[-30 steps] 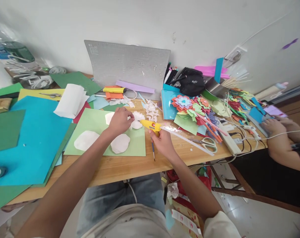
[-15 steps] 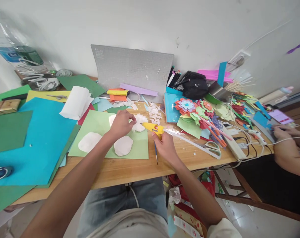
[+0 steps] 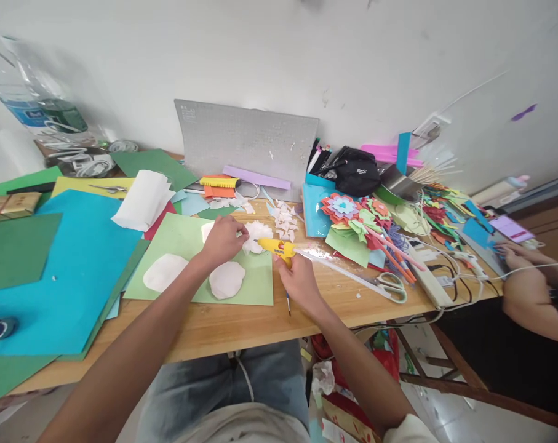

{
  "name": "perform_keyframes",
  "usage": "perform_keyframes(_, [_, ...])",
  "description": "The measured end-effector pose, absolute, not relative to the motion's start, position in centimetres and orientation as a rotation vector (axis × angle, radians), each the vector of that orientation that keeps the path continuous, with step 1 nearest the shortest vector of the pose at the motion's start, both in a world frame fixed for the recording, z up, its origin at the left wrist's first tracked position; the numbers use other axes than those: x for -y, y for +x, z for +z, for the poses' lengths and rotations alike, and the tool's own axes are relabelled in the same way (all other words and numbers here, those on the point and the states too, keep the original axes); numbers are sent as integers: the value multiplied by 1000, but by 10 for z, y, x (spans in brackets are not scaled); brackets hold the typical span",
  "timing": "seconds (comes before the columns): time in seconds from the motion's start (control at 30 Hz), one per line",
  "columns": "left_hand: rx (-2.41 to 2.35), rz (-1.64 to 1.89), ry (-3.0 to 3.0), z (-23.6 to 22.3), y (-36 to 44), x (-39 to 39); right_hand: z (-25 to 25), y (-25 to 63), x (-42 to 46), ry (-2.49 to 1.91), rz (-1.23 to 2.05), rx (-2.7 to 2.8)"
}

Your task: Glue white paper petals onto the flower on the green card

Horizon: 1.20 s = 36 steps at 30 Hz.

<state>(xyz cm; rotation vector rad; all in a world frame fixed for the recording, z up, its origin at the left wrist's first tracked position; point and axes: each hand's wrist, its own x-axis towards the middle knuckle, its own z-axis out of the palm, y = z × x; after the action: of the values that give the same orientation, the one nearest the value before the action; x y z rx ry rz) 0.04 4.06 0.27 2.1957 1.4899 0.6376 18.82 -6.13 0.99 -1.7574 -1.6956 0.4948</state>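
Observation:
My right hand (image 3: 298, 278) is wrapped around a yellow hot glue gun (image 3: 279, 248). Its nozzle points left at a ruffled white paper flower (image 3: 259, 234), and a long translucent glue stick (image 3: 343, 271) trails from its back. At the flower's left edge is my left hand (image 3: 224, 241), fingers curled and pinched together; what they hold, if anything, is hidden. Two rounded white paper pieces (image 3: 165, 272) lie on a light green sheet (image 3: 255, 286); another white piece (image 3: 207, 230) shows partly behind my left hand. A thin blue brush (image 3: 288, 303) lies below the glue gun.
Scissors (image 3: 392, 287), a power strip (image 3: 429, 277) and layered paper flowers (image 3: 341, 208) occupy the right. White scraps (image 3: 285, 220) lie before a grey cutting mat (image 3: 251, 138). Coloured sheets (image 3: 75, 264) and folded white paper (image 3: 143, 200) fill the left. A co-worker's arm (image 3: 528, 277) is far right.
The view has tilted slightly, so the table sits a little lower in the picture. The glue gun's nozzle now overlaps the white flower's lower right edge. My left hand stays beside the flower.

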Motion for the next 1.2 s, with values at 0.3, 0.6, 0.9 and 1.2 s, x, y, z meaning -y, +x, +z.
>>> perform_keyframes(0.3, [-1496,639,2178,3,-2,-40,6,188,58,-1819,450,1745])
perform_keyframes(0.6, [-1500,650,2183,3,-2,-40,9,188,60,-1838,407,1784])
perform_keyframes(0.9, [-1504,637,2185,5,-3,-38,7,188,60,-1873,382,1789])
perform_keyframes(1.2, [-1495,655,2209,0,-4,-40,6,190,59,-1841,429,1709])
